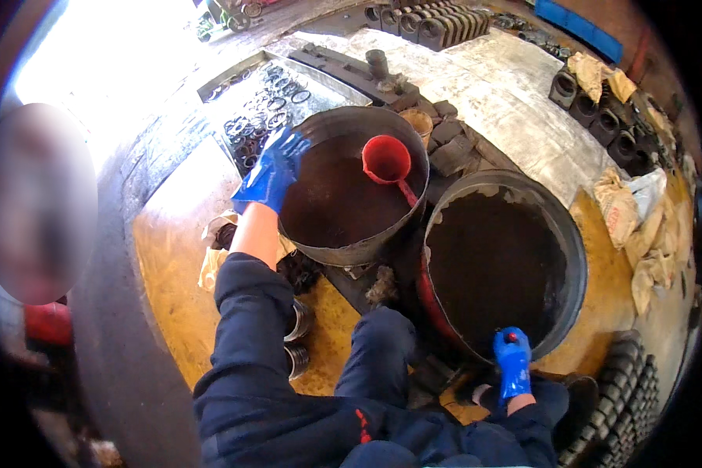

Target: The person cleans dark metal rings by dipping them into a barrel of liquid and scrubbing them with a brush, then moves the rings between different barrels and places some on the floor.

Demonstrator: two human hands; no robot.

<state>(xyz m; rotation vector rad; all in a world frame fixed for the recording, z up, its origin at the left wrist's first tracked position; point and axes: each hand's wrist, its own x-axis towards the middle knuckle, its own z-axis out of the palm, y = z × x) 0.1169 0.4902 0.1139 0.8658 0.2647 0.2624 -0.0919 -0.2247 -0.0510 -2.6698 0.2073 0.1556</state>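
Note:
My left hand [271, 170], in a blue glove, is raised at the left rim of a round metal drum [329, 251]. Its fingers look stretched out, with nothing visible in them. Dark liquid fills part of that drum, and a red long-handled dipper [386, 160] rests in it, its handle toward the right rim. At the near rim of a second drum [571, 257], holding a dark, flat-surfaced mass, my right hand [513, 365], also gloved in blue, is closed around a red-ended handle [512, 338]. Whatever joins that handle is hidden.
A metal tray [331, 87] of dark rings lies beyond the left drum. Metal rings [296, 361] are stacked beside my left leg. Dark blocks [454, 156] and a tan pot [418, 123] stand behind the drums. Ridged dark parts [612, 390] and paper sacks [651, 234] lie right.

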